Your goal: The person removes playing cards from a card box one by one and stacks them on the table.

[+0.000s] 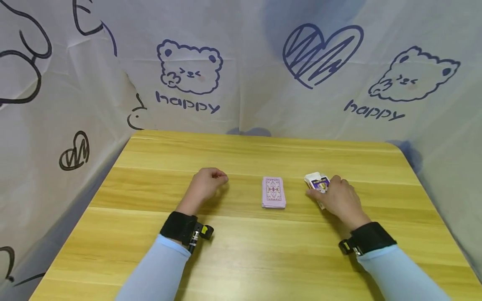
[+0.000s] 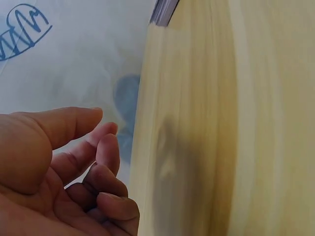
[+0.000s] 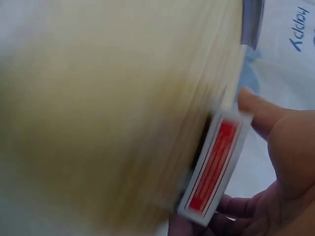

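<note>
A squared deck of playing cards (image 1: 273, 192) lies face down on the table, its pink-and-white patterned back showing. To its right, my right hand (image 1: 342, 198) grips a card box (image 1: 318, 182), thumb on one side and fingers on the other. The box is white with a purple and yellow printed face, and its top end looks open. In the right wrist view a red-and-white end of the box (image 3: 215, 167) faces the camera. My left hand (image 1: 207, 184), left of the deck, holds nothing; its fingers hang loosely curled with the thumb apart from them (image 2: 74, 167).
The wood-grain table (image 1: 241, 255) has its far edge close to a hanging white cloth (image 1: 256, 96) with blue drawings. More cloth hangs along the left and right sides. Both wrists wear black straps with small cameras (image 1: 205, 231).
</note>
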Available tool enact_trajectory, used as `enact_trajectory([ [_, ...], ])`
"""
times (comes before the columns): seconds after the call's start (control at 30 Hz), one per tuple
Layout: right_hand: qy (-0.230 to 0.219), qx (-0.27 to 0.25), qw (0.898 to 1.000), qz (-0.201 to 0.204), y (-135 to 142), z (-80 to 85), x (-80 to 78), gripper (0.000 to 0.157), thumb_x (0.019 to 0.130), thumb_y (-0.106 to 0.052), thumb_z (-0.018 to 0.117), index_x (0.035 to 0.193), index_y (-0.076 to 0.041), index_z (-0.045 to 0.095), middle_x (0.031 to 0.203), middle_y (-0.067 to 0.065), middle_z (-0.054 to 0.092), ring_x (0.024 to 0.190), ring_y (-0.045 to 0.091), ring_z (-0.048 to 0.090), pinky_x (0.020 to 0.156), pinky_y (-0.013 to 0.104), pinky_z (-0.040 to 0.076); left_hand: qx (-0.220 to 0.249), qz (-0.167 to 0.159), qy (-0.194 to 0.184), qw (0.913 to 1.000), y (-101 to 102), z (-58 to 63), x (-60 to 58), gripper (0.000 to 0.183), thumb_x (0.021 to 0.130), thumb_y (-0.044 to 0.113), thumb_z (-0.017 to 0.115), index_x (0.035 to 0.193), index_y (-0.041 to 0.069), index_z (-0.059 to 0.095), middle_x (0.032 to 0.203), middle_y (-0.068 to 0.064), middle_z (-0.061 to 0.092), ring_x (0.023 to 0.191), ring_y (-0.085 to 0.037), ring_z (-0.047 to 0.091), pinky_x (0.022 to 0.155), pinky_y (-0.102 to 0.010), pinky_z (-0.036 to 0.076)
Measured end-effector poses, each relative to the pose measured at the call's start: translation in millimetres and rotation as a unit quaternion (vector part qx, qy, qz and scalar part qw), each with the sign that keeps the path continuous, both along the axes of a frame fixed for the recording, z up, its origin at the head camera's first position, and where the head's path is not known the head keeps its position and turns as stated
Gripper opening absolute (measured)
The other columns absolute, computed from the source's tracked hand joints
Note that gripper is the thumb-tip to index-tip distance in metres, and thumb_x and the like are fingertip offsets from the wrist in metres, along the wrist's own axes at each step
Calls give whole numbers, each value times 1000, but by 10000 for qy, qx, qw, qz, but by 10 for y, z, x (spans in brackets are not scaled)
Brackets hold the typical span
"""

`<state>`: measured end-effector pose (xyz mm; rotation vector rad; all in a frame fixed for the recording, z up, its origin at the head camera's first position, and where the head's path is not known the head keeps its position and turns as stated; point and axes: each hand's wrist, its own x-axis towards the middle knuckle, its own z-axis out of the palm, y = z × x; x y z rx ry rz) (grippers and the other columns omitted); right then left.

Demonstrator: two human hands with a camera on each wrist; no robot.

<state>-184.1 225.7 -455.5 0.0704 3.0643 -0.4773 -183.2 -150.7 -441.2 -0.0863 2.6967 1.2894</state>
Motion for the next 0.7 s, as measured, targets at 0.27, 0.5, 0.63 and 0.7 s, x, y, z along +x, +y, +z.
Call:
enact_trajectory([
  [0.27,-730,473,9962,-34,-104,18,-72,121,72,-86,49,125,21,33,93,30,51,68,33,53,49,40,45,-191,-41,-100,9998,-128,-20,46,24,96,32,58,110,14,67,111,-6,66,87,-23,57,72,-37,46],
  [0.5,-882,530,9947,27,-229,13,-67,125,70,-88,49,132,19,28,102,34,49,73,35,53,55,45,48,-203,-145,-136,9996,-147,-22,86,25,97,33,57,114,16,65,110,-8,64,84,-23,58,67,-36,47],
  [0.63,-859,575,9946,42,-265,4,-60,122,71,-85,53,131,19,29,97,31,49,73,34,53,53,42,46,-96,-171,-189,9996,-149,-27,100,25,97,33,58,115,17,64,107,-8,63,81,-24,60,64,-35,47],
  [0.7,-844,565,9948,41,-270,2,-59,121,72,-84,53,130,20,30,96,30,50,72,34,53,52,41,45,-66,-179,-218,9996,-151,-31,102,26,97,34,58,116,17,63,106,-8,63,81,-24,60,63,-35,47],
])
